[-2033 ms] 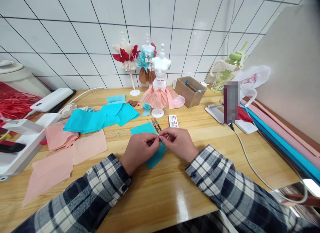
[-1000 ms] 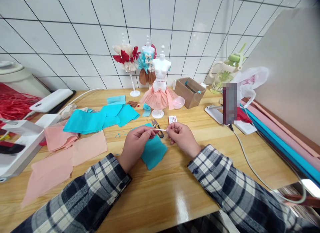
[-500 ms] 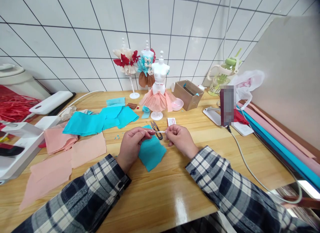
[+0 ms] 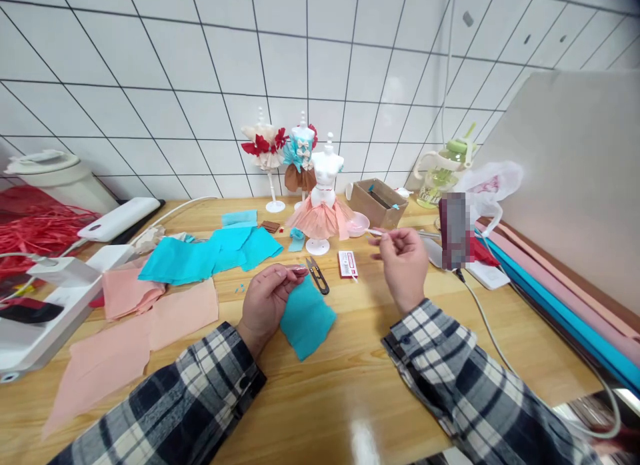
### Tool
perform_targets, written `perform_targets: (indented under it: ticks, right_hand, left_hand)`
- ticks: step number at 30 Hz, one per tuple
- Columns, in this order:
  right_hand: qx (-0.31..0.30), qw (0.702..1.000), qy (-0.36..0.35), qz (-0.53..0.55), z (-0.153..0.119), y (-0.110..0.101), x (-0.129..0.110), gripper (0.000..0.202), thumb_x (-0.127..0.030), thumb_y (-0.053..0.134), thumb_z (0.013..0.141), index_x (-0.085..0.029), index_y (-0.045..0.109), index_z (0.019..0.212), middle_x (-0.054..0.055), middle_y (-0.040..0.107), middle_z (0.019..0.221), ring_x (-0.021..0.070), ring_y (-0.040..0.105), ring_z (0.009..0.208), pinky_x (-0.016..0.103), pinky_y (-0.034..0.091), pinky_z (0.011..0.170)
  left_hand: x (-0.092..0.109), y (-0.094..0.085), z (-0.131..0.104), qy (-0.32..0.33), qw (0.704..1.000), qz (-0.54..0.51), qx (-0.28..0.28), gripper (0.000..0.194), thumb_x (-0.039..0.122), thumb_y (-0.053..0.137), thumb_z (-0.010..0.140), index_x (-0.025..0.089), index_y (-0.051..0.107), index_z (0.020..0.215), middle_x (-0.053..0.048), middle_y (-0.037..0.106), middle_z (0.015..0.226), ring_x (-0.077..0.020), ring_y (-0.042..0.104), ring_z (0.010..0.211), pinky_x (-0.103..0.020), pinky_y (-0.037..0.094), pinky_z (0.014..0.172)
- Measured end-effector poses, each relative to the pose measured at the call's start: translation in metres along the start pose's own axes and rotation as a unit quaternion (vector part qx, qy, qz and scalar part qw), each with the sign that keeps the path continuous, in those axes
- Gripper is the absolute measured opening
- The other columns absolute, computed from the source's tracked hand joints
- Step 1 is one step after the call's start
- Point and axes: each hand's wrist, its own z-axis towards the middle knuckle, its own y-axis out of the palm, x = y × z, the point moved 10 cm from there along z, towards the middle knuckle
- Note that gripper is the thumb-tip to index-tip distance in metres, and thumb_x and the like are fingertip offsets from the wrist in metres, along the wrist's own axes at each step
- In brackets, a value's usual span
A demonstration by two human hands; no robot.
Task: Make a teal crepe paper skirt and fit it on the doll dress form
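My left hand (image 4: 267, 302) is closed in a pinch on something small and pale pink that I cannot make out, at the top edge of a turquoise fabric piece (image 4: 307, 322). My right hand (image 4: 403, 265), raised to the right, pinches a thin white stick (image 4: 375, 232) whose tip points left toward a small pink bowl (image 4: 358, 224). Black thread snips (image 4: 318, 276) lie between my hands, beside a red and white box (image 4: 348, 264). Behind them stands a white mini mannequin (image 4: 327, 167) in a peach skirt (image 4: 323, 215).
Turquoise pieces (image 4: 183, 260) and peach sheets (image 4: 113, 342) lie at the left, near a white power strip (image 4: 65, 282). Two dressed mannequins stand by the wall. A cardboard box (image 4: 379, 202), a blurred upright device (image 4: 453, 232) and a cable are to the right.
My right hand has moved away from my left, up and to the right, with the white stick. The red and white box is now uncovered. The camera view has tilted slightly upward.
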Motion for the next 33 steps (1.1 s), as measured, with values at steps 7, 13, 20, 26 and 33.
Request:
perform_targets:
  ticks: [7,13,20,26,33]
  right_hand:
    - [0.129,0.93,-0.216,-0.268,0.06,-0.03,-0.045,0.013,-0.03,0.055,0.084,-0.018,0.058,0.089,0.008,0.067,0.087,0.0195,0.063,0.075,0.033,0.051,0.065]
    - [0.113,0.831,-0.308,-0.449,0.079,-0.014,-0.031,0.027,-0.019,0.048,0.087,-0.02,0.074,0.096,0.01,0.068,0.103,0.0237,0.06,0.094,0.036,0.044,0.083]
    - [0.091,0.802,-0.244,-0.537,0.086,-0.007,0.013,0.044,-0.021,0.041,0.092,-0.024,0.059,0.131,0.009,0.068,0.088,0.0214,0.054,0.077,0.034,0.04,0.072]
    - [0.08,0.815,-0.279,-0.501,0.082,-0.007,0.01,0.043,-0.018,0.038,0.092,-0.02,0.058,0.131,0.008,0.068,0.109,0.0218,0.049,0.088,0.039,0.036,0.089]
    - [0.085,0.818,-0.262,-0.505,0.08,-0.01,0.016,0.038,-0.026,0.042,0.093,-0.024,0.062,0.125,0.01,0.068,0.107,0.0281,0.047,0.103,0.047,0.032,0.093]
  left_hand:
    - [-0.005,0.002,0.002,-0.006,1.0,-0.02,-0.013,0.017,0.026,0.066,0.075,0.016,0.069,0.062,-0.008,0.074,0.077,-0.0209,0.069,0.088,-0.031,0.054,0.082]
    - [0.001,0.006,-0.002,0.002,1.0,0.0,-0.014,0.016,0.024,0.065,0.074,0.018,0.07,0.06,-0.008,0.074,0.078,-0.0215,0.069,0.085,-0.032,0.054,0.081]
    - [0.009,0.021,-0.009,0.053,0.989,0.11,-0.083,0.018,0.02,0.061,0.079,0.019,0.072,0.065,-0.007,0.075,0.085,-0.0228,0.068,0.087,-0.035,0.051,0.083]
    - [0.018,0.026,-0.015,0.098,0.978,0.149,-0.11,0.02,0.019,0.059,0.084,0.019,0.072,0.068,-0.005,0.075,0.086,-0.0196,0.068,0.083,-0.031,0.051,0.08]
    - [0.026,0.04,-0.024,0.134,0.956,0.208,-0.158,0.02,0.02,0.059,0.085,0.019,0.073,0.071,-0.006,0.076,0.086,-0.0197,0.069,0.084,-0.03,0.052,0.077]
